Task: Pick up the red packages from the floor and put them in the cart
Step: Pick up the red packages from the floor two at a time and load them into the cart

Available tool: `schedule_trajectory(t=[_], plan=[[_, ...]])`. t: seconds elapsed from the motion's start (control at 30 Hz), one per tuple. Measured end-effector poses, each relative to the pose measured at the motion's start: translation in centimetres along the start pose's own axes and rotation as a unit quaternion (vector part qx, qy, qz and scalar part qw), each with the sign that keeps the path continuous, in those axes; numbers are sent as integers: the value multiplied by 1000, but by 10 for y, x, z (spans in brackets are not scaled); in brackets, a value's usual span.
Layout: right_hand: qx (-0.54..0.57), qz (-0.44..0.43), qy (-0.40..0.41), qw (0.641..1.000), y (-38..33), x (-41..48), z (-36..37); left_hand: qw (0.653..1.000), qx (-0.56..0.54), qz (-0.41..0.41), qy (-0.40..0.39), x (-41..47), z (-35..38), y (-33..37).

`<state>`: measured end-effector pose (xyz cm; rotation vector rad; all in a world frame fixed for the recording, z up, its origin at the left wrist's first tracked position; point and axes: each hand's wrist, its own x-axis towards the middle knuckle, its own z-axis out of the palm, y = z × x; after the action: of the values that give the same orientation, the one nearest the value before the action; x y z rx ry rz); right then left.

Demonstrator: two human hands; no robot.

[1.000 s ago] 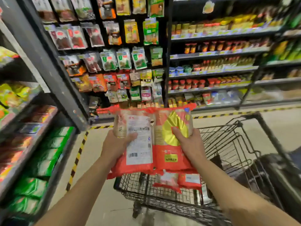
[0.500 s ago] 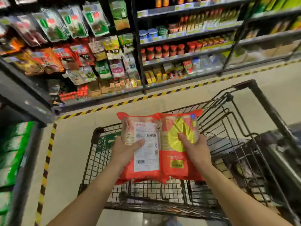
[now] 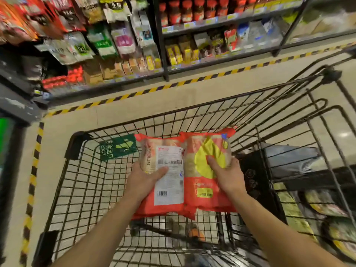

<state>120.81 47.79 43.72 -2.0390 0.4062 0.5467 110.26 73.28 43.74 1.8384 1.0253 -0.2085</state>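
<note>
Store shelves (image 3: 212,26) packed with jars, boxes and hanging pouches fill the far side; a pale floor (image 3: 63,135) runs below them, edged by yellow-and-black hazard tape (image 3: 173,86). A black wire cart (image 3: 192,120) takes up the middle and near ground; a green sign (image 3: 117,147) sits on its far wall, toward the left. Blurred goods (image 3: 327,205) lie at the near right; what they are cannot be told. 2 packages are held side by side over the cart's basket, their inner edges touching, their long sides running near to far; whether they touch the basket's bottom cannot be told. The left red package (image 3: 163,209) shows a white printed label with a barcode; the right red package (image 3: 204,162) shows a yellow disc. The left hand (image 3: 144,180) is clamped on the left red package, thumb lying across the label, fingers hidden beneath; the right hand (image 3: 225,176) is clamped on the right red package, thumb on the yellow disc, the rest of the hand round its right edge.
</note>
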Motion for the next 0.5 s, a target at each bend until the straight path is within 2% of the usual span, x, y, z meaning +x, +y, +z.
schedule_trajectory(t=[0.37, 0.5], plan=[[-22, 32, -8, 999, 35, 42, 22, 998, 32, -49, -17, 41, 34, -27], [-24, 57, -18, 998, 41, 53, 28, 995, 34, -94, -20, 50, 40, -30]])
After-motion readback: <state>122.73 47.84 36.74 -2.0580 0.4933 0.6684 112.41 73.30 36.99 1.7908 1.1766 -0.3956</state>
